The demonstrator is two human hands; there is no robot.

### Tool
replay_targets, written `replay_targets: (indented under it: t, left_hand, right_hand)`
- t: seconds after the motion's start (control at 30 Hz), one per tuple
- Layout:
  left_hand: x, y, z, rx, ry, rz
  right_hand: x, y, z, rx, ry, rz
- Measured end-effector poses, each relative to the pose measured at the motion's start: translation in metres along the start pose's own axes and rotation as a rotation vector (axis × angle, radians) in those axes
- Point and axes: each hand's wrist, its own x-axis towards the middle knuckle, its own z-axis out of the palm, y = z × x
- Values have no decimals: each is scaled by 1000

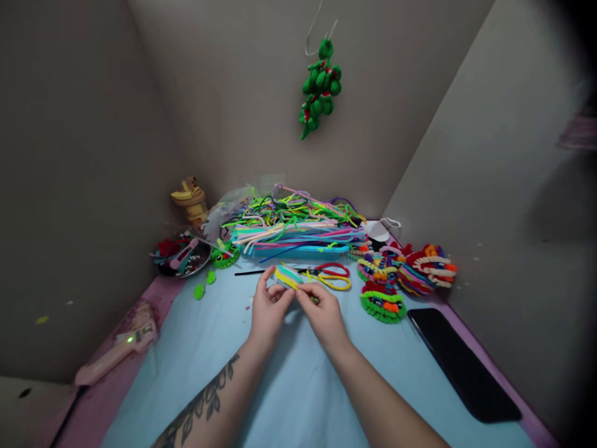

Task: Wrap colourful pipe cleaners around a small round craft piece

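My left hand [268, 308] and my right hand [323, 314] meet over the light blue table [298, 386]. Both pinch a small bundle of pastel pipe cleaners [288, 275], striped yellow, green and white, held just above the table. The fingers of each hand are curled closed on the bundle's ends. Just behind the bundle lie red and yellow scissors [332, 275] and a thin black stick [249, 272].
A big heap of coloured pipe cleaners [293, 227] fills the back. Finished fuzzy figures [403, 277] sit at right, a black phone [461, 364] near the right edge. A pink glue gun [119, 348] lies left, beside a dish of bits [181, 255]. A green figure [321, 87] hangs on the wall.
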Motion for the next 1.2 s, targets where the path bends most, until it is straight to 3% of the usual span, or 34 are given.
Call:
replay_targets:
  t: [0.17, 0.43, 0.57, 0.67, 0.77, 1.0, 1.2]
  left_hand:
    - [2, -1, -2, 0, 8, -30]
    - [3, -2, -1, -44, 6, -54]
    - [5, 4, -3, -19, 50, -18]
    - [8, 11, -8, -81, 85, -7]
    - [11, 18, -12, -176, 100, -35]
    - [18, 22, -18, -367, 153, -85]
    - [19, 21, -18, -432, 167, -154]
  right_hand:
    - [1, 2, 0, 59, 0, 78]
    - [2, 10, -2, 13, -46, 56]
    - [4, 15, -6, -171, -71, -54]
    - [5, 22, -13, -419, -85, -207]
    - [8, 29, -19, -567, -119, -261]
    - [12, 38, -22, -617, -210, -288]
    - [2, 32, -11, -550, -110, -280]
